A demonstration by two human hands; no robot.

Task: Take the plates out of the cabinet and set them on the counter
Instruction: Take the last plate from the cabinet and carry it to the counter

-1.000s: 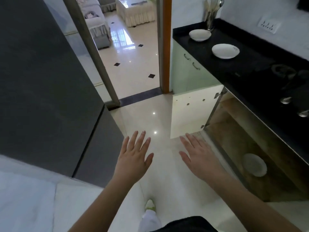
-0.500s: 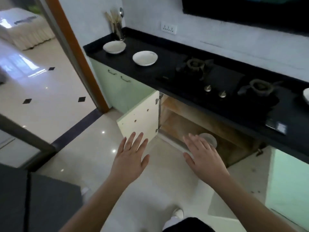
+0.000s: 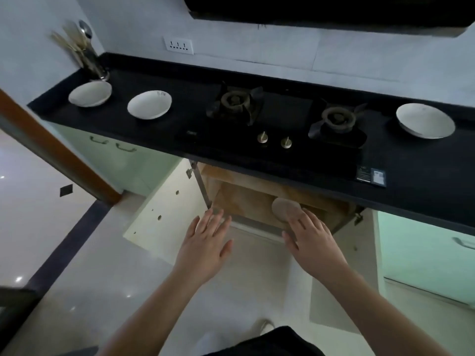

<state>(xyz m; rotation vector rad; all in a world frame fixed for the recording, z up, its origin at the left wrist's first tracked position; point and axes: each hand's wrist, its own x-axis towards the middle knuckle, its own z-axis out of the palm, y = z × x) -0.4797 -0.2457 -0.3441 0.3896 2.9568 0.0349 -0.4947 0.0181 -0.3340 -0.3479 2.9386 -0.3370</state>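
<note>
One pale plate (image 3: 285, 208) lies on the wooden floor of the open cabinet (image 3: 241, 199) under the stove. My right hand (image 3: 312, 240) hovers in front of it, palm down, fingers apart, its fingertips overlapping the plate's near edge in view. Level with it to the left, my left hand (image 3: 207, 242) is spread and holds nothing, before the cabinet's left side. Three white plates stand on the black counter (image 3: 180, 124): two at the left (image 3: 90, 93) (image 3: 149, 104) and one at the far right (image 3: 425, 120).
A two-burner gas stove (image 3: 282, 116) fills the counter's middle. A utensil holder (image 3: 96, 64) stands in the back left corner. The cabinet's left door (image 3: 167, 214) and right door (image 3: 341, 278) are swung open over the tiled floor. A doorway lies to the left.
The view has swung right, from the doorway to square on the stove and open cabinet. Both hands have moved forward toward the cabinet, the right one reaching the plate's near edge.
</note>
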